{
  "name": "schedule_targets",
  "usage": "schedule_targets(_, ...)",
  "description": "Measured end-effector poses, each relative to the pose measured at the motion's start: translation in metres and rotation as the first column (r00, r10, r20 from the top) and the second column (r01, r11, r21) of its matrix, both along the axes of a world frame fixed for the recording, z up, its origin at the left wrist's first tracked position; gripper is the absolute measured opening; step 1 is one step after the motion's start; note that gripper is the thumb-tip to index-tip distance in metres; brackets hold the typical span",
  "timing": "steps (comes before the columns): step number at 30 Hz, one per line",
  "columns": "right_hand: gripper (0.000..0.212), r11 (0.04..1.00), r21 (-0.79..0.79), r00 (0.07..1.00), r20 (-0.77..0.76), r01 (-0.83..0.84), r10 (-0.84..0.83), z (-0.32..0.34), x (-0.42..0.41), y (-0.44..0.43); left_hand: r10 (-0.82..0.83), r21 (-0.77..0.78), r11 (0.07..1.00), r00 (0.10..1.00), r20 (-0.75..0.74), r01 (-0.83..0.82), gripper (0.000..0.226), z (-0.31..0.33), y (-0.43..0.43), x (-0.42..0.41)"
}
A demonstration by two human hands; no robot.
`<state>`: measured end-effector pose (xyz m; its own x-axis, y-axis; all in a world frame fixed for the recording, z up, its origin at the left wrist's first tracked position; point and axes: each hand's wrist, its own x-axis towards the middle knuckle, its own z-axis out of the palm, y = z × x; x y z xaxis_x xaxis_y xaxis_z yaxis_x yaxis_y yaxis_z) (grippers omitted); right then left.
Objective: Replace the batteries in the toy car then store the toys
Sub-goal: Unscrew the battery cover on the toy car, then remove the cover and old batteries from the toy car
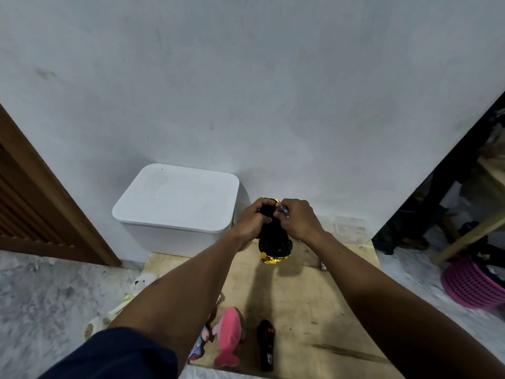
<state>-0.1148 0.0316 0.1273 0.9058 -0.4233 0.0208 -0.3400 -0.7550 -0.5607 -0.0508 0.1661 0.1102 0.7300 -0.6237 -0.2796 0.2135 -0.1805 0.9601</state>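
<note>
A gold and black toy car [274,243] is held up over the wooden board [322,302], underside toward me, its front end pointing down. My left hand [252,220] grips the car's upper left side. At the car's top end, my right hand [297,218] pinches a small purple and silver battery [282,209]. A black remote control [266,344] lies on the board near me. A pink plush fish [229,336] lies to its left.
A white lidded storage box [177,198] stands against the wall at the left of the board. A small clear container [349,228] sits behind my right arm. More soft toys [143,281] lie left of the board. A pink basket [470,285] stands at the right.
</note>
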Motion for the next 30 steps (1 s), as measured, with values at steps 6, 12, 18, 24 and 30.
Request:
schedule_targets(6, 0.01, 0.99, 0.119, 0.992, 0.082, 0.081, -0.091, -0.021, -0.012, -0.006, -0.009, 0.039, 0.999, 0.999, -0.054, 0.011, 0.049, -0.015, -0.002, 0.001)
schedule_targets(12, 0.023, 0.955, 0.175, 0.971, -0.071, 0.239, -0.23, -0.089, -0.047, -0.026, 0.014, 0.167, 0.986, 0.998, -0.061, -0.004, 0.05, -0.057, 0.004, -0.001)
schedule_targets(18, 0.008, 0.948, 0.185, 0.93, -0.314, 0.259, -0.193, -0.169, -0.081, -0.028, 0.004, 0.232, 0.972, 0.991, -0.132, 0.027, 0.052, -0.104, 0.005, -0.017)
schedule_targets(24, 0.006, 0.97, 0.127, 0.933, -0.324, 0.209, -0.158, -0.205, -0.092, -0.014, 0.003, 0.268, 0.962, 0.982, -0.189, 0.049, 0.054, -0.134, 0.005, -0.022)
schedule_targets(30, 0.025, 0.97, 0.056, 0.932, -0.295, 0.237, -0.211, -0.209, -0.096, -0.005, 0.015, 0.287, 0.957, 0.981, -0.196, 0.042, 0.054, -0.145, 0.006, -0.017)
